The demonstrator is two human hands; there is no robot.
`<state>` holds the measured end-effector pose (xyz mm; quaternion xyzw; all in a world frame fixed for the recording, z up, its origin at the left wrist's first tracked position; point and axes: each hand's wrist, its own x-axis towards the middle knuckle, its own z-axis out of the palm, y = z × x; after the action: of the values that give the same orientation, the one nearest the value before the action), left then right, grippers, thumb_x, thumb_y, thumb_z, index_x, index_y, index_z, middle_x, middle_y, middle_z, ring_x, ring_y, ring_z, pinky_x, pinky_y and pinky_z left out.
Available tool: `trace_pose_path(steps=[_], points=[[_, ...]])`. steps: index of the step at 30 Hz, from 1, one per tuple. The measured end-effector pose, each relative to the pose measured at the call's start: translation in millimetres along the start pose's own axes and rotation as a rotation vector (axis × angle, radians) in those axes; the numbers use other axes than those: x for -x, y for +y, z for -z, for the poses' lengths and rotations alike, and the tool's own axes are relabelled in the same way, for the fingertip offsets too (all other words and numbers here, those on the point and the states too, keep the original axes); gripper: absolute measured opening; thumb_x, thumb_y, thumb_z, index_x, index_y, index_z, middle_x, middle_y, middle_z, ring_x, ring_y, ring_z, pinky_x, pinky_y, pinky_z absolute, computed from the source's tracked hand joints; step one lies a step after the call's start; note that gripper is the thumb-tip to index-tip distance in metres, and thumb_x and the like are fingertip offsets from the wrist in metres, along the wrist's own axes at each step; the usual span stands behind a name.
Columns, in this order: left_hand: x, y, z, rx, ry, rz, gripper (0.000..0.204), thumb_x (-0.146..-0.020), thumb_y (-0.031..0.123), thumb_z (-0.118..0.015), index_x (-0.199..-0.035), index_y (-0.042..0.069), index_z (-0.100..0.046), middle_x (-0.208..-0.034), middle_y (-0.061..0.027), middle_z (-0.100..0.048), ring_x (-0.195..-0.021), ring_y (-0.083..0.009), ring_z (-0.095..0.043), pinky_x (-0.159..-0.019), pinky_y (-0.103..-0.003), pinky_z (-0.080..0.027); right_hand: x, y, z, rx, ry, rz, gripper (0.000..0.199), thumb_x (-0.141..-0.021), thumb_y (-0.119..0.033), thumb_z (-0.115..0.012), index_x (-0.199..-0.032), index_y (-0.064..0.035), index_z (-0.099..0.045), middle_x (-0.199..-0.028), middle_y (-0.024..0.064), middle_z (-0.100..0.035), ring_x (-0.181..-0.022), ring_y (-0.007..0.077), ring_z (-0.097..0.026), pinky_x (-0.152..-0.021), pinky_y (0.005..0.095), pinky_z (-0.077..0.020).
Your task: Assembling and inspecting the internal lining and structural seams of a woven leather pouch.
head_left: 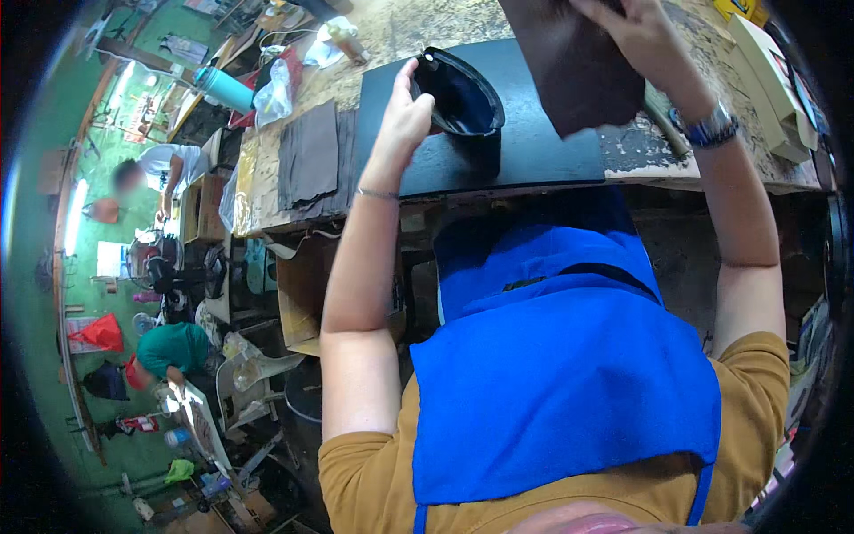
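My left hand (410,120) is closed on the left edge of a black pouch-like piece (490,89). Its mouth gapes upward, showing a dark hollow, and a small pale spot marks its upper tip. Under it lies a smooth black mat (551,165) on the worktable. On the right, my raised right hand (642,36) grips a dark brown sheet (578,80), leather-like with an uneven lower edge, which hangs over the mat's right part. Some fingertips of this hand are cut off by the picture's top. A stack of similar dark brown sheets (309,160) lies left of the mat.
The worn worktable (654,147) carries a wooden-handled tool (667,125) and a long pale box (769,89) at right. A bottle (347,43), clear plastic bag (274,96) and teal tumbler (222,89) stand at left. Two people (173,347) (187,165) are farther left.
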<state>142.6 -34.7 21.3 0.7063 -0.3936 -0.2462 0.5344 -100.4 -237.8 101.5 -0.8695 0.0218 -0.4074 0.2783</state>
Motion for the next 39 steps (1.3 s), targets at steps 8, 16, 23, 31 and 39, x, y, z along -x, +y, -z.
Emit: trace_pose_path(steps=[8, 16, 23, 31, 39], points=[[49, -18, -17, 0.088, 0.125, 0.005, 0.068, -0.082, 0.003, -0.046, -0.144, -0.007, -0.022, -0.129, -0.0226, -0.049, -0.119, -0.0219, -0.048, -0.104, -0.029, -0.035, -80, -60, -83, -0.223, 0.108, -0.228, 0.029, -0.091, -0.023, -0.057, -0.099, 0.0045, -0.064, -0.081, 0.0183, -0.069, -0.07, 0.032, -0.065, -0.064, 0.0397, -0.0496], [57, -8, -13, -0.218, 0.128, -0.153, 0.066, -0.079, 0.006, -0.054, -0.14, -0.003, -0.032, -0.137, -0.0279, -0.04, -0.128, -0.0297, -0.042, -0.105, -0.034, -0.034, -80, -22, -117, -0.251, 0.268, 0.105, 0.027, -0.09, -0.01, -0.055, -0.112, 0.005, -0.056, -0.1, 0.0189, -0.066, -0.09, 0.0229, -0.063, -0.08, 0.0351, -0.0492], [10, -17, 0, -0.189, 0.193, -0.1, 0.061, -0.076, 0.008, -0.057, -0.133, 0.001, -0.04, -0.14, -0.0288, -0.039, -0.125, -0.0338, -0.046, -0.104, -0.036, -0.037, -12, 154, -104, 0.512, -0.39, -0.399, 0.063, -0.08, -0.047, -0.069, -0.115, 0.0034, -0.058, -0.106, 0.0275, -0.063, -0.102, 0.0391, -0.06, -0.089, 0.0395, -0.0483], [-12, -19, 3, -0.273, 0.193, -0.114, 0.034, -0.089, 0.021, -0.06, -0.116, -0.001, -0.061, -0.112, -0.0192, -0.065, -0.106, -0.0263, -0.063, -0.091, -0.035, -0.048, -18, 48, -110, 0.352, -0.131, -0.24, 0.064, -0.08, -0.045, -0.071, -0.119, -0.0003, -0.049, -0.115, 0.0217, -0.058, -0.109, 0.0365, -0.058, -0.093, 0.0395, -0.0471], [-10, -16, 11, -0.088, -0.056, -0.049, 0.022, -0.096, 0.014, -0.052, -0.11, 0.002, -0.063, -0.095, -0.0014, -0.064, -0.088, -0.0084, -0.057, -0.081, -0.024, -0.046, -24, 12, -131, -0.044, -0.484, -0.048, 0.045, -0.077, -0.009, -0.07, -0.118, -0.0078, -0.051, -0.098, 0.0177, -0.065, -0.098, 0.0322, -0.063, -0.083, 0.0386, -0.0501]])
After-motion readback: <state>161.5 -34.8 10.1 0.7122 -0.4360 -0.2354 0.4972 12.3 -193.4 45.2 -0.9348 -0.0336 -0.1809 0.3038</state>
